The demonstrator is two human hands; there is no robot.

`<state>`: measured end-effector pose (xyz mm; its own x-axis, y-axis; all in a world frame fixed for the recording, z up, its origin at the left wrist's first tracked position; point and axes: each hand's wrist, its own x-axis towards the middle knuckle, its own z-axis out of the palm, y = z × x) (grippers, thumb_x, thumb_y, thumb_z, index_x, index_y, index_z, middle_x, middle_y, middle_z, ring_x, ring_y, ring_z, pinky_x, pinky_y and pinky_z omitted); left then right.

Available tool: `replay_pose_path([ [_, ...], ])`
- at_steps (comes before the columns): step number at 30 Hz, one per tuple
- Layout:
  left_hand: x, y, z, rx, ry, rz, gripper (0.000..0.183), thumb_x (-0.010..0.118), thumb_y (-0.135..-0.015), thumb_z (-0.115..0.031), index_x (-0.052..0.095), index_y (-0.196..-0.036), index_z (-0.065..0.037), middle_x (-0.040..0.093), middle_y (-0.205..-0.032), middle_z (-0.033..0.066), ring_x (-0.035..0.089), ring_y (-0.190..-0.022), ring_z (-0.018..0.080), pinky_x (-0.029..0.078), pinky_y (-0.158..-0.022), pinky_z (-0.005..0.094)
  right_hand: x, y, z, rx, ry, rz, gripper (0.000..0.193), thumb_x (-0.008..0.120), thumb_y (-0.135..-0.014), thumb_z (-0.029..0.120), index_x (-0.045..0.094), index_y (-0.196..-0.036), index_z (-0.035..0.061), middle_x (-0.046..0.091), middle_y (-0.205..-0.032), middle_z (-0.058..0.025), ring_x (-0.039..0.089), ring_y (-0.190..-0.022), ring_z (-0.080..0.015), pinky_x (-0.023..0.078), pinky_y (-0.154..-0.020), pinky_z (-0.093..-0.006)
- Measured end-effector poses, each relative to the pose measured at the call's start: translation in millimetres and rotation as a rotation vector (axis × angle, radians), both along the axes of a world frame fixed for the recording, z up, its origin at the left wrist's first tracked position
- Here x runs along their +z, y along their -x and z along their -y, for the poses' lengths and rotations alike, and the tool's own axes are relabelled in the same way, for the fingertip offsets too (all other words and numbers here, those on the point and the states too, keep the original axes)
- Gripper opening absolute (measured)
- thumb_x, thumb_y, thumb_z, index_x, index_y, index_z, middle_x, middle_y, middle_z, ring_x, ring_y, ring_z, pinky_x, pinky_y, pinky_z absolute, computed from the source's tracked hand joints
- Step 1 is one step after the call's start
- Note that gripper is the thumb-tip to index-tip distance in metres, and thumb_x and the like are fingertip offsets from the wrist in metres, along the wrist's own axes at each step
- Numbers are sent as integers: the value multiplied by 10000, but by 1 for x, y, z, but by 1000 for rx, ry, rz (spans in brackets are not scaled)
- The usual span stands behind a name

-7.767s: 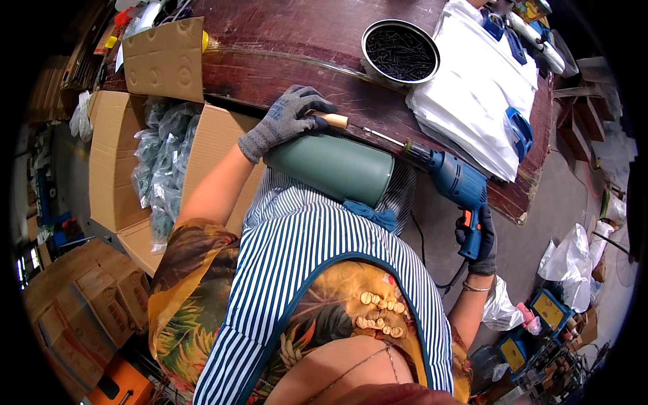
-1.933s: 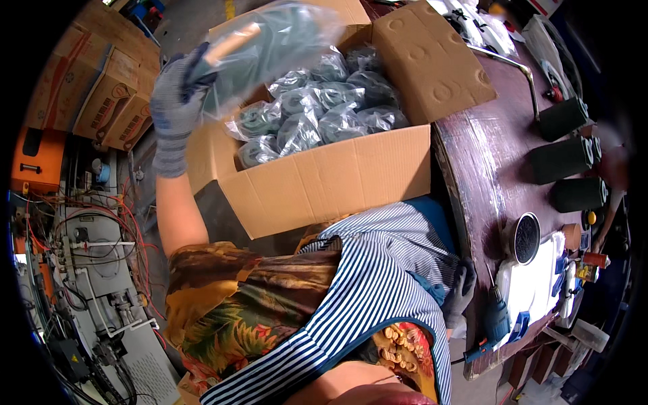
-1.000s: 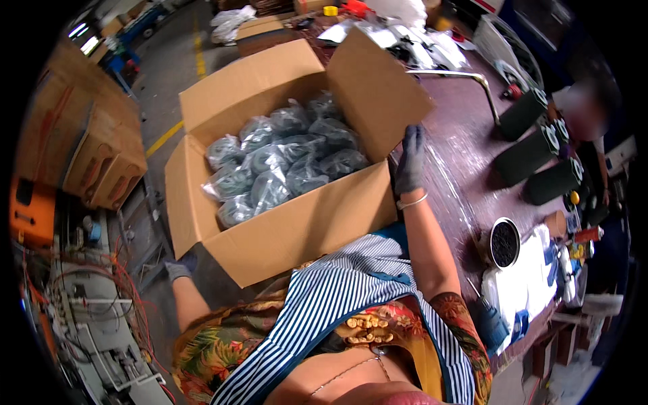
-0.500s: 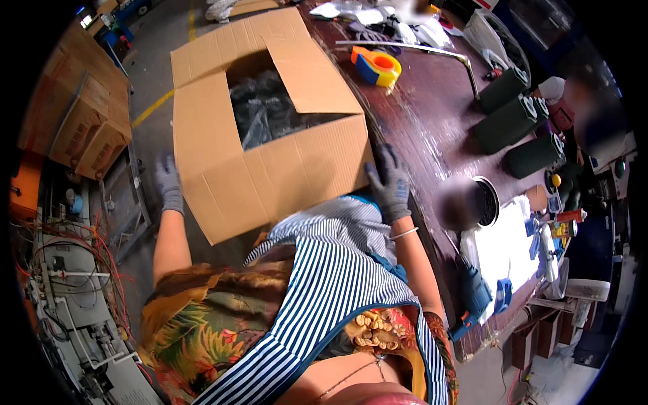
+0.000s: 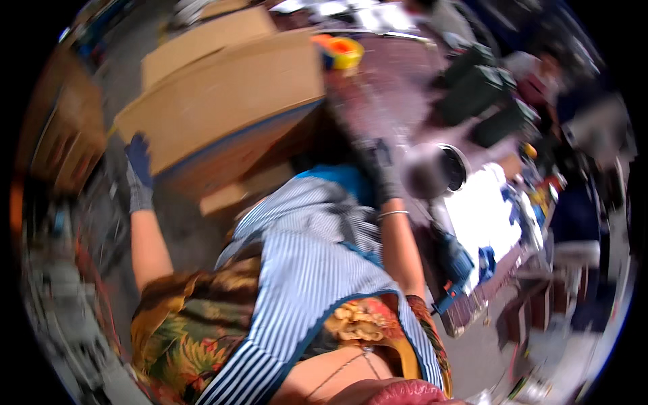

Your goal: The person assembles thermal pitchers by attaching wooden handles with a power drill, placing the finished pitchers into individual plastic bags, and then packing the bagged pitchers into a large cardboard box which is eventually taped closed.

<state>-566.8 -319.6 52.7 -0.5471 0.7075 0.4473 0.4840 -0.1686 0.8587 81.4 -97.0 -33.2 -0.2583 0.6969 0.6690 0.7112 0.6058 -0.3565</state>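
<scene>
A large cardboard box (image 5: 229, 88) stands tilted before me, its broad panel lit and a shadowed side below a blue band. Its opening does not show from here. My left hand (image 5: 139, 169), in a dark grey-blue glove, is at the box's left side with fingers stretched upward. My right hand (image 5: 383, 165), gloved and blurred by motion, is right of the box near the table edge. Its fingers look extended, with nothing visible in them. Whether it touches the box I cannot tell.
The dark table (image 5: 378, 101) on the right holds a yellow-and-orange tape roll (image 5: 344, 52), dark green cylinders (image 5: 470, 93), a round container (image 5: 455, 167), white sheets (image 5: 482, 209) and a blue power tool (image 5: 453, 263). More cartons (image 5: 71, 138) stand left. Another person (image 5: 540, 74) is beyond the table.
The box has tipped so its opening and the dark plastic inside no longer show. Both hands appear further left in the view, and the whole picture has shifted and blurred.
</scene>
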Motion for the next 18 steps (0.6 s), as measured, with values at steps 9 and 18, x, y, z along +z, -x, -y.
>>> replay_pose_path([
  [9, -79, -63, -76, 749, 482, -1090, 376, 465, -1012, -360, 656, -1245, -134, 632, -1298, 103, 584, -1186, 266, 446, -1007, 401, 43, 36, 63, -78, 169, 107, 457, 643, -869, 314, 601, -1263, 84, 519, -1389, -156, 458, -1290, -380, 374, -1086, -480],
  [18, -74, -71, -80, 694, 584, -1103, 386, 412, -1042, -303, 607, -1313, -111, 604, -1351, 48, 553, -1236, 231, 405, -1042, 386, 3, 43, 62, -219, 6, 360, 479, 667, -826, 270, 618, -1275, 110, 459, -1463, -117, 450, -1317, -320, 370, -1114, -498],
])
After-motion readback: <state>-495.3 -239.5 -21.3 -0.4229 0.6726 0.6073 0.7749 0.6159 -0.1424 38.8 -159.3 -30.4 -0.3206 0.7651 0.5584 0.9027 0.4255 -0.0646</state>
